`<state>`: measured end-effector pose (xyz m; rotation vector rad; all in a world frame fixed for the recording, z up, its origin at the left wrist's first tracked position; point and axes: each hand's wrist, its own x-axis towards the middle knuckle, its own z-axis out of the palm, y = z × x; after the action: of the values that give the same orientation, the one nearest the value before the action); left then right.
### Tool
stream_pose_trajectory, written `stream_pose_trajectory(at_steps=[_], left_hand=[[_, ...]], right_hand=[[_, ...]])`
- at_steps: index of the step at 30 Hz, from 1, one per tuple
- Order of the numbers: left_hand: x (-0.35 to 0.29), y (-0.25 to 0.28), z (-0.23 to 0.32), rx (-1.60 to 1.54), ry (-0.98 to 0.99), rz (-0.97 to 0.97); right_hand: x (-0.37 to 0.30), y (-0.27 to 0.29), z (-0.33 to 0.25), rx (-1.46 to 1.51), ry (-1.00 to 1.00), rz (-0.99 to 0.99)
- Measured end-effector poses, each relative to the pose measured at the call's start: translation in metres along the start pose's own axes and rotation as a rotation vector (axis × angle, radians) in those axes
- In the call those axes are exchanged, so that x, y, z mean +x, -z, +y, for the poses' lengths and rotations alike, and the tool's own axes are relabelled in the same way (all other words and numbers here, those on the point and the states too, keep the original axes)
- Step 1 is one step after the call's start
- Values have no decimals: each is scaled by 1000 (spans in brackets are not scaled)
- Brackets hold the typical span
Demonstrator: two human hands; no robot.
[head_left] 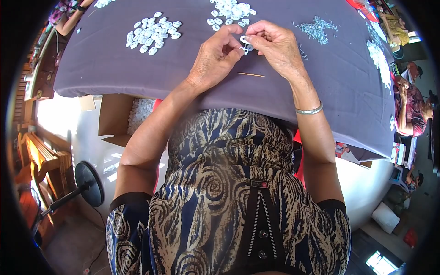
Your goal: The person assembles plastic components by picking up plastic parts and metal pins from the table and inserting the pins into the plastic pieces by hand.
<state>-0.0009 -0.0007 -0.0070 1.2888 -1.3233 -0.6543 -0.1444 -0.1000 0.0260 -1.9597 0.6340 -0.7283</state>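
My left hand and my right hand meet over the grey-covered table, fingertips close together. Between the left thumb and fingers sits a small white plastic piece with a hole. The right thumb and forefinger pinch another small white plastic piece; the fingers partly cover both, and I cannot tell whether they are joined. A thin wooden stick lies on the cloth just nearer to me. Beyond my fingers is a heap of white oval plastic pieces. Small metal pieces lie beside the right hand.
Another heap of white ovals lies at the left, and a pile of small metal parts at the right. An open cardboard box with white pieces stands below the table's left front edge. Other people sit around the table.
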Motion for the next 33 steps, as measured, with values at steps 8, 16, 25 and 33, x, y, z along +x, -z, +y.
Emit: stream_pose_trajectory(at_steps=[8, 16, 25, 33], left_hand=[[-1, -1, 3, -25, 26, 0], [0, -1, 0, -32, 2, 1], [-1, -1, -2, -38, 48, 31], [0, 1, 8, -176, 146, 54]], right_hand=[[1, 1, 1, -19, 4, -17], [0, 1, 1, 15, 1, -30], [1, -2, 3, -24, 42, -57], [-2, 3, -2, -53, 47, -202]])
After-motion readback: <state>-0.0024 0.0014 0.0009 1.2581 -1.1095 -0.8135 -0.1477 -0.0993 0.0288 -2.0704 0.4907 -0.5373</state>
